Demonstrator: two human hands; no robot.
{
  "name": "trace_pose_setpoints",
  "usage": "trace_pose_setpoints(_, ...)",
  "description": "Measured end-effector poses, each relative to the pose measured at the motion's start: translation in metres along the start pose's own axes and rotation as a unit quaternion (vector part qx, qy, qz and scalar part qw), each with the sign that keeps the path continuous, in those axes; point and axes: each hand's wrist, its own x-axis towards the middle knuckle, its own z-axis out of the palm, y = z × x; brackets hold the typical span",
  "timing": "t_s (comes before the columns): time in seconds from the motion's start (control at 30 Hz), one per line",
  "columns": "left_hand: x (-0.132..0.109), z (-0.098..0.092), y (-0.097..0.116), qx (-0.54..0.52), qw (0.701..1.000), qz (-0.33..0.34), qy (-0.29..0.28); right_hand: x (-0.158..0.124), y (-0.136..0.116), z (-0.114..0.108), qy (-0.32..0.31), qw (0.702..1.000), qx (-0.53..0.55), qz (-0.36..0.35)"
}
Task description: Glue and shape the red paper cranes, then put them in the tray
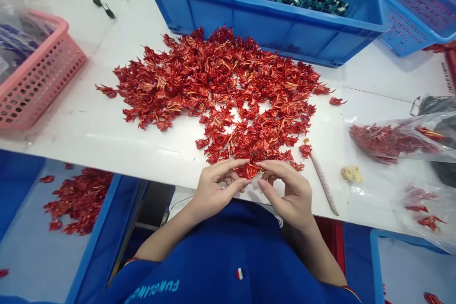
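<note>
Here the left hand (215, 190) and right hand (287, 194) pinch a red folded piece (247, 171) by a heap (213, 90).

The only view looks out from the person's head, facing forward and steeply down past the chest of a blue short-sleeved work shirt (228, 261) along the bottom edge. It sits close above the bare left hand (213, 192) and bare right hand (288, 194), and it takes in the long white desk (171, 152) ahead, as far as a large blue plastic crate (263, 21) cut off by the top edge.
</note>
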Motion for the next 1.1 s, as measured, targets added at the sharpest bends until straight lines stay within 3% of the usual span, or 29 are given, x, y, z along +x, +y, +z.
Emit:
trace_pose_setpoints(0.13,-0.001,0.0,0.0,-0.009,0.999,0.025,0.023,0.0,-0.002,0.005,-0.014,1.0,0.024,0.002)
trace_pose_setpoints(0.33,0.0,-0.001,0.01,-0.129,0.985,-0.104,-0.056,0.0,-0.003,0.001,-0.031,0.997,0.071,0.011)
trace_pose_setpoints(0.53,0.002,0.001,0.01,-0.155,0.971,-0.142,-0.116,-0.001,-0.004,0.004,-0.034,0.986,0.144,0.071)
trace_pose_setpoints(0.7,0.001,0.003,0.012,-0.136,0.984,-0.099,-0.057,-0.005,-0.005,0.008,0.0,0.951,0.25,0.182)
trace_pose_setpoints(0.77,0.002,0.003,0.015,-0.146,0.985,-0.082,-0.029,-0.003,-0.007,0.007,-0.009,0.95,0.248,0.19)
trace_pose_setpoints(0.83,0.002,0.001,0.017,-0.163,0.982,-0.084,-0.038,0.0,-0.008,0.004,-0.033,0.955,0.229,0.186)
trace_pose_setpoints(1.0,0.003,-0.001,0.017,-0.229,0.947,-0.182,-0.136,0.005,-0.007,0.001,-0.056,0.944,0.243,0.215)
trace_pose_setpoints(1.1,0.003,0.002,0.017,-0.283,0.926,-0.218,-0.12,0.002,-0.002,0.004,-0.004,0.943,0.244,0.227)
